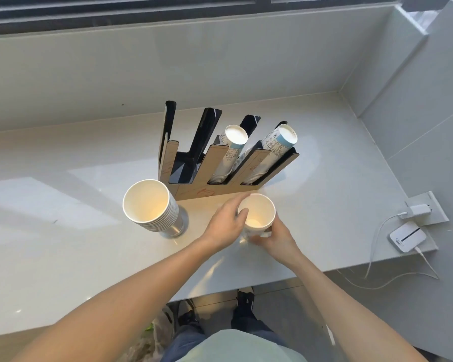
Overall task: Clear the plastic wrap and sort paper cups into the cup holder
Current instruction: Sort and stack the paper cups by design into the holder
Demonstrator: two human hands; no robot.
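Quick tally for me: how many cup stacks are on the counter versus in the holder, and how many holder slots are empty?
Cup stacks on the counter: 2 (left one, one between both hands)
Cup stacks in the holder: 2 ()
Empty holder slots: 1
Total stacks: 4

Materials and surface finishes on the counter.

Countertop (63,158): smooth, polished, stone-like, with soft window reflections. Cup holder (194,150): glossy black plastic dividers, front faces covered in matt brown paper film with red scribbles. Stack of paper cups (152,205): matt white paper, rolled rims, foot in clear shiny plastic wrap (179,228). Stacks in the holder (233,150): printed matt paper. White device (407,236): smooth plastic.
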